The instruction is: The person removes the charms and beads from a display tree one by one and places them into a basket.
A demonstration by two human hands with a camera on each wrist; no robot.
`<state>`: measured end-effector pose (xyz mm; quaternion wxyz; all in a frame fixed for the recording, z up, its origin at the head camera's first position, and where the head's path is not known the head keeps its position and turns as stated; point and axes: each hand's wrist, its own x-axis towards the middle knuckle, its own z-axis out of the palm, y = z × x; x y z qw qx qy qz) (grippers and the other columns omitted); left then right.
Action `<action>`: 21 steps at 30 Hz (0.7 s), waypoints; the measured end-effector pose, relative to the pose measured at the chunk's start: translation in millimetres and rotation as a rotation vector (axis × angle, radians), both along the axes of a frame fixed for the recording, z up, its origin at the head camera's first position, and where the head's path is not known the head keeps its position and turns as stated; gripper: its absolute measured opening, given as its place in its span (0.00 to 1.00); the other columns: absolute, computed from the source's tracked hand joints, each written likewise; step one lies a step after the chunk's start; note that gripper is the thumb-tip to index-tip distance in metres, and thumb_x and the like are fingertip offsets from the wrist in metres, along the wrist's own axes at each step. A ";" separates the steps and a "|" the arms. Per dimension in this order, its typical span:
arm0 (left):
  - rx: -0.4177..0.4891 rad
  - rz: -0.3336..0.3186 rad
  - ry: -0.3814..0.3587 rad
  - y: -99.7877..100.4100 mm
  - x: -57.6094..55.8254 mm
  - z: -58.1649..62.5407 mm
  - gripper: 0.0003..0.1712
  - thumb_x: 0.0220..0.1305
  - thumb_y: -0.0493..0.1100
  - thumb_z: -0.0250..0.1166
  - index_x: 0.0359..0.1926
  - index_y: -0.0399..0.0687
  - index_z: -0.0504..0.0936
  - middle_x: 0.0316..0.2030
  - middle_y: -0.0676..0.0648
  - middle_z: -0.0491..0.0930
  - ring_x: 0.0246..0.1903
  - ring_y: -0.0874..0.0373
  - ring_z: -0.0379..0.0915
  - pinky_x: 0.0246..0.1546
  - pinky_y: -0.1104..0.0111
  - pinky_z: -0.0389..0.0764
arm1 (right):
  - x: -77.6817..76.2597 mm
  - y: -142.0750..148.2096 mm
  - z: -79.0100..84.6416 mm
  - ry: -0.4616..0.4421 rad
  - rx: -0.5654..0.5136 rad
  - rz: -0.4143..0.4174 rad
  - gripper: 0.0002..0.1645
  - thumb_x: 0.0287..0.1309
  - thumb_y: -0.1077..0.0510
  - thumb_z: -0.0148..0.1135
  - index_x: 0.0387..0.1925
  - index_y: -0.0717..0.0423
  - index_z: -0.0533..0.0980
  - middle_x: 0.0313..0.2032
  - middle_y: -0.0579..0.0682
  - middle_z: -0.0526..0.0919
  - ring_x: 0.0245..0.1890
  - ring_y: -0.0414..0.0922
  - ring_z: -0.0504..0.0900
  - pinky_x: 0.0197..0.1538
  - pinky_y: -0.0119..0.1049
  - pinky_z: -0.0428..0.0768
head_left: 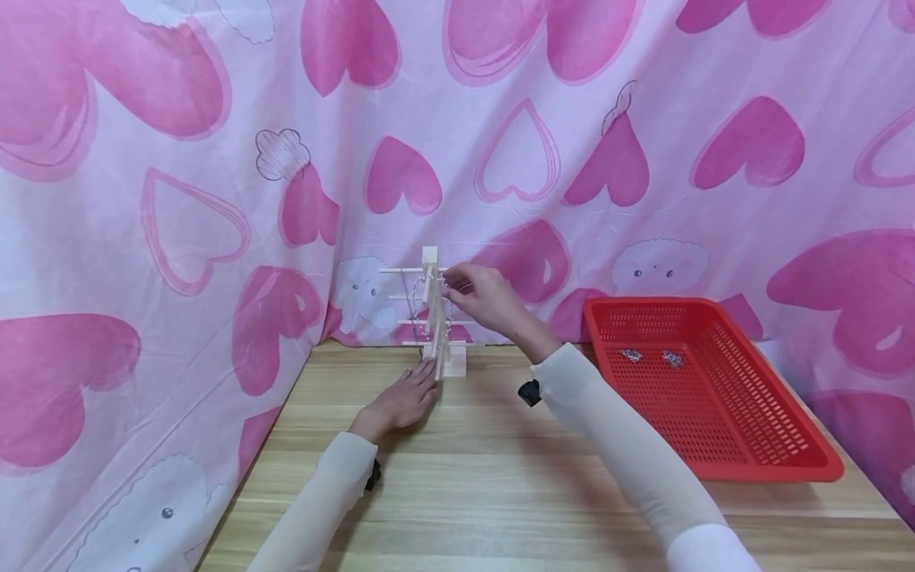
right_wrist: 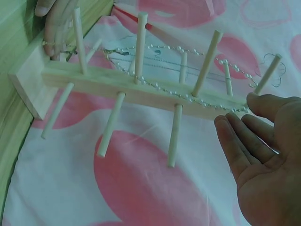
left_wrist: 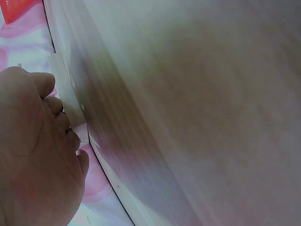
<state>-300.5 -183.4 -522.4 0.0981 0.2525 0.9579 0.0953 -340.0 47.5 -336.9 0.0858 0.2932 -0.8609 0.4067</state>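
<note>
A pale wooden peg stand [head_left: 430, 255] stands upright at the back of the table, with rows of round pegs on its post [right_wrist: 150, 95]. A beaded pearl necklace [right_wrist: 190, 99] runs along the post, and a thin chain [right_wrist: 164, 66] also hangs there. My right hand [head_left: 489, 298] pinches the pearl necklace between thumb and fingertips near the top peg. Down at the base [head_left: 456, 361], my left hand [head_left: 400, 401] rests with fingers extended against the stand. In the left wrist view, that hand [left_wrist: 42, 150] lies beside the wooden base.
At the right stands a red plastic basket [head_left: 822, 467] with two small silvery clusters [head_left: 631, 355] inside. A pink heart-patterned cloth [head_left: 515, 151] hangs close behind the stand and along the left. The wooden tabletop [head_left: 472, 492] stretches in front.
</note>
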 end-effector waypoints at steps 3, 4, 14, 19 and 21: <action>-0.006 0.003 -0.006 0.1 -0.7 0.2 0.36 0.87 0.52 0.37 0.85 0.39 0.47 0.87 0.40 0.41 0.86 0.44 0.36 0.87 0.50 0.47 | -1.2 -4.8 -1.4 0.025 0.016 -0.026 0.19 0.73 0.56 0.68 0.60 0.58 0.83 0.51 0.55 0.92 0.51 0.51 0.91 0.59 0.43 0.89; -0.005 0.005 -0.006 0.1 -0.6 0.5 0.36 0.87 0.52 0.37 0.85 0.39 0.47 0.87 0.41 0.41 0.87 0.44 0.36 0.87 0.50 0.47 | -1.8 -6.1 -2.0 0.039 0.019 -0.035 0.18 0.73 0.56 0.69 0.59 0.58 0.83 0.50 0.55 0.92 0.50 0.51 0.91 0.58 0.43 0.89; 0.001 0.003 -0.006 0.5 0.0 3.2 0.37 0.88 0.53 0.37 0.85 0.39 0.47 0.87 0.41 0.41 0.86 0.44 0.37 0.87 0.49 0.47 | -4.5 -12.2 -7.9 0.111 0.001 -0.107 0.10 0.73 0.56 0.68 0.49 0.56 0.88 0.41 0.54 0.93 0.39 0.47 0.89 0.46 0.41 0.90; 0.014 -0.001 0.002 0.2 0.3 2.0 0.36 0.87 0.52 0.39 0.85 0.38 0.51 0.86 0.39 0.44 0.86 0.43 0.39 0.87 0.48 0.49 | -2.9 -12.3 -8.5 0.114 -0.027 -0.105 0.11 0.72 0.57 0.69 0.49 0.56 0.89 0.42 0.54 0.93 0.40 0.47 0.90 0.46 0.41 0.90; 0.016 -0.007 0.008 0.0 0.6 1.7 0.35 0.87 0.51 0.39 0.84 0.36 0.52 0.86 0.39 0.45 0.86 0.42 0.40 0.86 0.48 0.50 | -3.1 -12.4 -9.6 0.117 -0.038 -0.105 0.10 0.72 0.57 0.69 0.49 0.57 0.89 0.41 0.53 0.93 0.39 0.46 0.90 0.46 0.41 0.90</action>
